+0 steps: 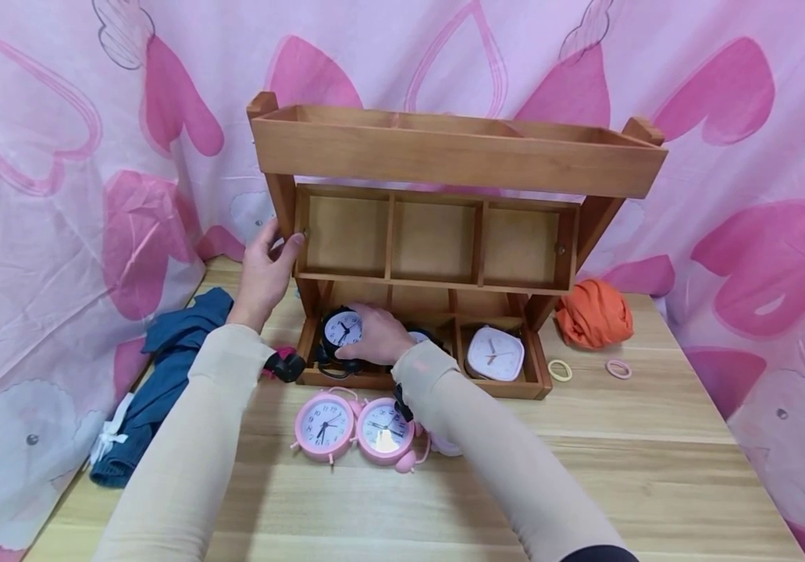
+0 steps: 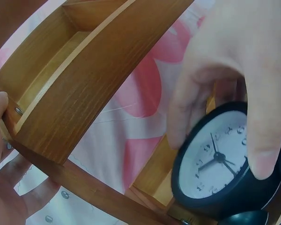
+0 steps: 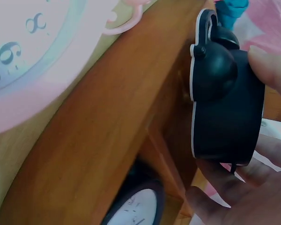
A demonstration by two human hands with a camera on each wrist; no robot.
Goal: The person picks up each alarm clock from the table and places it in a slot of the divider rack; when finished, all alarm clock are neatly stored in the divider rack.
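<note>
My right hand (image 1: 382,336) grips a black twin-bell alarm clock (image 2: 203,171) by its round body, bells pointing down, at the left compartment of the shelf's bottom tray. In the right wrist view the clock (image 3: 227,112) shows its side between thumb and fingers. My left hand (image 1: 267,273) holds the left side of the wooden tiered shelf (image 1: 444,160), thumb in front and fingers behind. Another black clock (image 3: 143,208) lies in the middle compartment, mostly covered by my hand in the head view. A white square clock (image 1: 495,353) leans in the right compartment.
Two pink alarm clocks (image 1: 325,425) lie face up before the shelf, with another pale one (image 1: 444,445) half hidden under my right arm. Folded blue cloth (image 1: 177,367) lies left. An orange cloth bundle (image 1: 593,314), a yellow ring (image 1: 552,373) and a pink ring (image 1: 609,367) are right.
</note>
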